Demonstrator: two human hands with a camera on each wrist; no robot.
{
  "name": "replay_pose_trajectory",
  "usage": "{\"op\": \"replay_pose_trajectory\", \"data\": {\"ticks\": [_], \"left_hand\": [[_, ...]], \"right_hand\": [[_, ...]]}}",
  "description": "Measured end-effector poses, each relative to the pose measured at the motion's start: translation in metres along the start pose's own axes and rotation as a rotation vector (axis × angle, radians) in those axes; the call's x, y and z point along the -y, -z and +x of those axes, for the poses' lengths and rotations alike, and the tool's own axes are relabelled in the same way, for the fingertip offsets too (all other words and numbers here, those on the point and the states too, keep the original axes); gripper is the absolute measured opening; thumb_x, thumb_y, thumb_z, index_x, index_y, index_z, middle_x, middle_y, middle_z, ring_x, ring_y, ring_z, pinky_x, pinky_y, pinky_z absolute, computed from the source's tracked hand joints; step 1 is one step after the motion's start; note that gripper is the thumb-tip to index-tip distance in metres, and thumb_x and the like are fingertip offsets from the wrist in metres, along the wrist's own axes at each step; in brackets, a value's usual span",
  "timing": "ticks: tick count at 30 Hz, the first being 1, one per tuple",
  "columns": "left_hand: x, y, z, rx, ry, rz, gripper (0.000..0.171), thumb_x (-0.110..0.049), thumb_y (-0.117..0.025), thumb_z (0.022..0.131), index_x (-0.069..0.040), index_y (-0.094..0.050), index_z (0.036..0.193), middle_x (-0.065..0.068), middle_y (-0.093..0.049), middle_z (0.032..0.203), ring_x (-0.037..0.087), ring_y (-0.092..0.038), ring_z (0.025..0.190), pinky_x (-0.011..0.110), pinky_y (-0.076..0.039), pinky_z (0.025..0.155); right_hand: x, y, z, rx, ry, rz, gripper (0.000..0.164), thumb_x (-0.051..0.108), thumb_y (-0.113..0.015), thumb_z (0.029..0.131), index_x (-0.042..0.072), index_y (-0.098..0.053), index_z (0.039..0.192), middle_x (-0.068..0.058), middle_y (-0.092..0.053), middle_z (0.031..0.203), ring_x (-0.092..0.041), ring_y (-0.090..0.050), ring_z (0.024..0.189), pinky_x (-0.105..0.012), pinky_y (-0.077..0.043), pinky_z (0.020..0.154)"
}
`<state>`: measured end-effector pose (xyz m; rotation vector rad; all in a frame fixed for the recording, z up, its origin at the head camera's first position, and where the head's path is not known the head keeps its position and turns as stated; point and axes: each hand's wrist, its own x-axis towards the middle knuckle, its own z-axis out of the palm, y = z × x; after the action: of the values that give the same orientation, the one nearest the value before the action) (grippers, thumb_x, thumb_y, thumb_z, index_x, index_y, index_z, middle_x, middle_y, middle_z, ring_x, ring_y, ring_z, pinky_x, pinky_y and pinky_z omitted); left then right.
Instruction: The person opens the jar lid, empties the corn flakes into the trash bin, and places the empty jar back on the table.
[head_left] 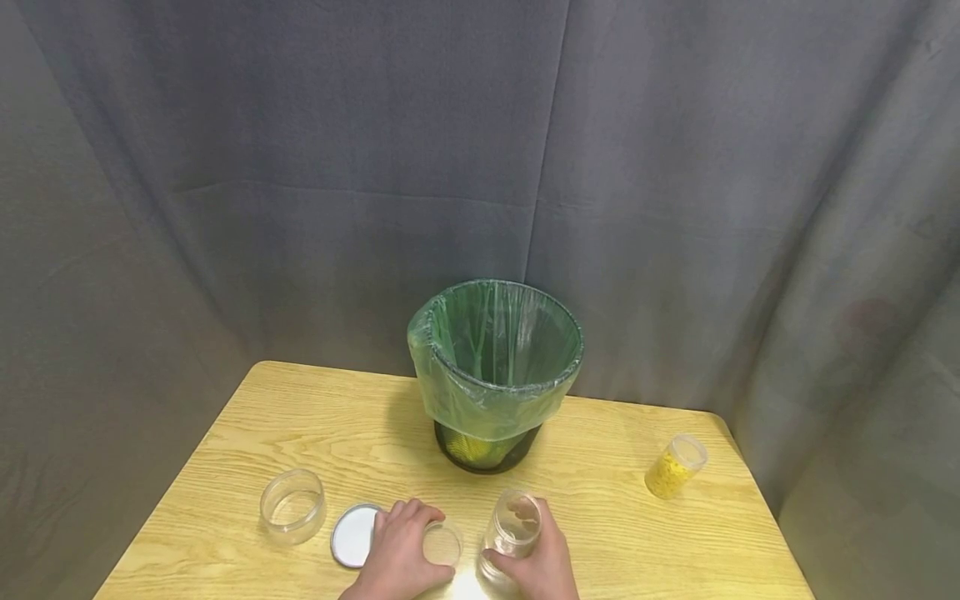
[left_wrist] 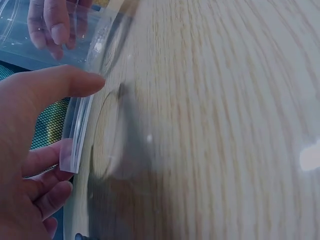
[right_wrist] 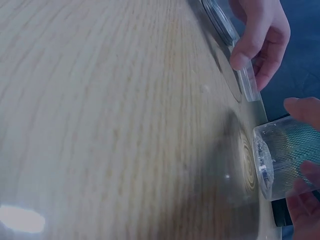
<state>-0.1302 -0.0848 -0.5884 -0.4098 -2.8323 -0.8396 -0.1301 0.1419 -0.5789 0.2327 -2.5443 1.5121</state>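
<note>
My left hand (head_left: 402, 550) grips a clear, shallow round lid (head_left: 442, 546) by its edges, close over the tabletop. In the left wrist view the thumb (left_wrist: 80, 82) is at one side of the lid and the fingertips are at the other. To the right, my right hand (head_left: 546, 557) holds a clear, uncapped jar (head_left: 510, 533), thumb on the near side and fingers round the far side. The right wrist view shows the bottom of the jar (right_wrist: 265, 160) near the table. A white disc with a silver rim (head_left: 352, 536) lies beside my left hand, partly hidden by it.
A black mesh bin with a green liner (head_left: 491, 417) stands behind the hands. At the left sits a short, wide clear container (head_left: 292, 507). A clear jar of yellow bits (head_left: 670, 473) is at the right of the wooden table (head_left: 615, 533). Grey curtains (head_left: 360, 200) hang around.
</note>
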Motion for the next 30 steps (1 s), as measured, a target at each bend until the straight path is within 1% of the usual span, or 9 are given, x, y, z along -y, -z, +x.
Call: {"op": "replay_pose_trajectory", "data": {"ticks": [3,8,12,14,19,25,30], "left_hand": [[0.0,-0.001,0.001,0.002,-0.003,0.001,0.062,-0.038,-0.078,0.05,-0.017,-0.064,0.107,-0.009,-0.056,0.099,0.014,-0.046,0.091,0.036,-0.026,0.071],[-0.001,-0.001,0.002,0.007,-0.002,0.002,0.064,-0.032,-0.077,0.049,-0.016,-0.064,0.11,-0.007,-0.057,0.102,0.013,-0.045,0.09,0.036,-0.025,0.071],[-0.001,0.0,0.003,0.017,-0.001,-0.004,0.065,-0.027,-0.076,0.049,-0.015,-0.063,0.111,-0.005,-0.057,0.105,0.013,-0.045,0.089,0.036,-0.025,0.071],[-0.002,0.0,0.004,0.011,-0.005,-0.003,0.065,-0.026,-0.076,0.048,-0.015,-0.063,0.111,-0.005,-0.058,0.105,0.013,-0.045,0.089,0.037,-0.026,0.072],[-0.003,0.0,0.005,0.004,-0.008,0.008,0.065,-0.029,-0.079,0.049,-0.015,-0.064,0.11,-0.004,-0.059,0.104,0.014,-0.045,0.088,0.038,-0.026,0.073],[-0.002,-0.001,0.008,0.027,0.001,0.005,0.066,-0.035,-0.081,0.05,-0.015,-0.064,0.11,-0.003,-0.059,0.105,0.015,-0.046,0.09,0.037,-0.026,0.071],[-0.002,-0.001,0.008,0.034,0.001,-0.007,0.066,-0.036,-0.081,0.05,-0.015,-0.064,0.11,-0.003,-0.059,0.106,0.014,-0.045,0.09,0.036,-0.025,0.07]], "right_hand": [[-0.002,-0.002,-0.001,0.011,0.004,-0.003,0.076,0.025,-0.092,0.051,0.023,-0.052,0.116,0.001,-0.061,0.11,-0.021,-0.058,0.1,-0.042,-0.046,0.083],[-0.003,-0.004,-0.002,0.005,0.031,0.002,0.075,0.022,-0.092,0.051,0.021,-0.053,0.116,0.001,-0.061,0.108,-0.021,-0.059,0.098,-0.043,-0.047,0.083],[-0.007,-0.006,-0.002,0.012,0.044,0.0,0.075,0.026,-0.091,0.052,0.02,-0.053,0.115,0.0,-0.061,0.109,-0.02,-0.059,0.097,-0.04,-0.048,0.081],[-0.008,-0.006,-0.003,0.013,0.043,0.001,0.075,0.027,-0.091,0.052,0.02,-0.053,0.116,0.001,-0.061,0.109,-0.019,-0.06,0.097,-0.039,-0.048,0.081],[-0.008,-0.007,-0.004,0.014,0.035,0.011,0.076,0.024,-0.091,0.052,0.02,-0.052,0.117,0.0,-0.061,0.11,-0.02,-0.06,0.097,-0.041,-0.048,0.08],[-0.013,-0.009,-0.003,0.032,0.027,0.008,0.077,0.03,-0.09,0.053,0.021,-0.052,0.118,0.001,-0.061,0.109,-0.019,-0.06,0.095,-0.039,-0.048,0.08],[-0.013,-0.009,-0.003,0.037,0.027,0.014,0.076,0.03,-0.09,0.053,0.019,-0.052,0.118,-0.001,-0.061,0.11,-0.02,-0.06,0.095,-0.037,-0.048,0.077]]}}
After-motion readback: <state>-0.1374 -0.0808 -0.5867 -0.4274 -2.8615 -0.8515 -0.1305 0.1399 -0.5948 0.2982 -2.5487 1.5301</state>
